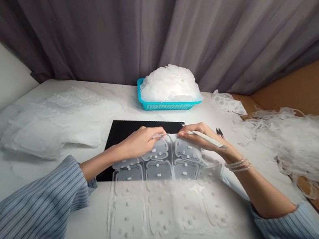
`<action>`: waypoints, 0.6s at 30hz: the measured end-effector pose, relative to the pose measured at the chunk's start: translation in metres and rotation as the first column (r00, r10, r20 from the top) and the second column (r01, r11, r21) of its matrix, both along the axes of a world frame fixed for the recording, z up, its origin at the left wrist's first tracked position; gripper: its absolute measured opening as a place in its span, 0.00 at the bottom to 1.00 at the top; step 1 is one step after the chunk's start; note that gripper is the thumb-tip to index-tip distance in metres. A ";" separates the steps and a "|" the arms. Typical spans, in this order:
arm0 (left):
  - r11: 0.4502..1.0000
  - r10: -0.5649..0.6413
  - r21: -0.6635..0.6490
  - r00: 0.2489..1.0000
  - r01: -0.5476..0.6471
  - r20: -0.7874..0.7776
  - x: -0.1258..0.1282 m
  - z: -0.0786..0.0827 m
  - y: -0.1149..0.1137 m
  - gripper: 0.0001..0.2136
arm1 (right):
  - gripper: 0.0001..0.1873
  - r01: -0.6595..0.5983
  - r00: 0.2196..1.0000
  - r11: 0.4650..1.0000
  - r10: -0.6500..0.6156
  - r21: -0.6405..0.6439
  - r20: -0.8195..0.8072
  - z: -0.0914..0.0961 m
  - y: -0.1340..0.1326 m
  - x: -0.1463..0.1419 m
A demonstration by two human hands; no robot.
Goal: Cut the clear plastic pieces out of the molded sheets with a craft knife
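A clear moulded sheet (163, 193) of several rounded rectangular pieces lies in front of me, its far end over a black mat (124, 130). My left hand (140, 141) presses down and pinches the sheet's far edge, fingers closed on it. Just to the right, my right hand (204, 138) grips a slim white tool (209, 139), its tip at the same far edge of the sheet. Both hands are close together over the top row of pieces.
A turquoise basket (163, 104) heaped with white cut pieces stands behind the mat. Stacked clear sheets (55, 121) lie at the left. A tangled pile of clear trimmed scrap (305, 143) covers the right, by the brown surface (311, 88). Grey curtains hang behind.
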State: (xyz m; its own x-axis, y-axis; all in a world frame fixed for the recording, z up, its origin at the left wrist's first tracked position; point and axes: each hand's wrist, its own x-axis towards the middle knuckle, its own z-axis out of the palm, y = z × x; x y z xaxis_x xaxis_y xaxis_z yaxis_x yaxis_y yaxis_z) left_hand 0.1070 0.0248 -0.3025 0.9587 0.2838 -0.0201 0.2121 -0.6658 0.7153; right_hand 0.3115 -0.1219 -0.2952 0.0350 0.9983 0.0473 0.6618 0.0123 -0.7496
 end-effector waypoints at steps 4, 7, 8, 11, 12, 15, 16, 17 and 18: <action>0.999 0.016 0.037 1.000 -0.015 -0.013 0.006 0.004 -0.004 0.12 | 0.18 -0.019 0.993 1.000 0.022 -0.024 0.115 0.002 0.007 -0.007; 0.997 0.006 0.082 1.000 -0.005 -0.017 0.015 0.007 -0.002 0.11 | 0.13 -0.112 0.968 0.992 0.121 -0.056 0.218 0.001 0.018 -0.008; 0.996 0.001 0.093 1.000 0.000 -0.014 0.018 0.008 0.000 0.11 | 0.12 -0.145 0.958 0.987 0.156 -0.063 0.242 0.001 0.022 -0.008; 0.993 -0.001 0.120 1.000 0.000 0.005 0.023 0.009 0.002 0.10 | 0.14 -0.191 0.942 0.980 0.197 -0.050 0.272 -0.004 0.029 -0.006; 0.992 0.010 0.129 1.000 -0.011 0.015 0.023 0.008 0.002 0.10 | 0.14 -0.185 0.945 0.982 0.187 -0.035 0.268 -0.006 0.030 -0.005; 0.983 0.062 0.168 0.996 -0.072 0.063 0.023 0.000 -0.002 0.12 | 0.15 -0.125 0.977 0.992 0.122 0.008 0.174 -0.016 0.033 -0.003; 0.979 0.072 0.185 0.994 -0.086 0.084 0.022 -0.004 -0.004 0.13 | 0.16 -0.102 0.987 0.995 0.099 0.013 0.124 -0.020 0.033 -0.003; 0.974 0.073 0.204 0.992 -0.094 0.107 0.022 -0.009 -0.005 0.14 | 0.17 -0.079 0.994 0.997 0.078 0.017 0.076 -0.023 0.034 -0.004; 0.970 0.065 0.226 0.989 -0.094 0.130 0.021 -0.014 -0.006 0.15 | 0.17 -0.059 0.998 0.998 0.059 0.019 0.037 -0.026 0.034 -0.004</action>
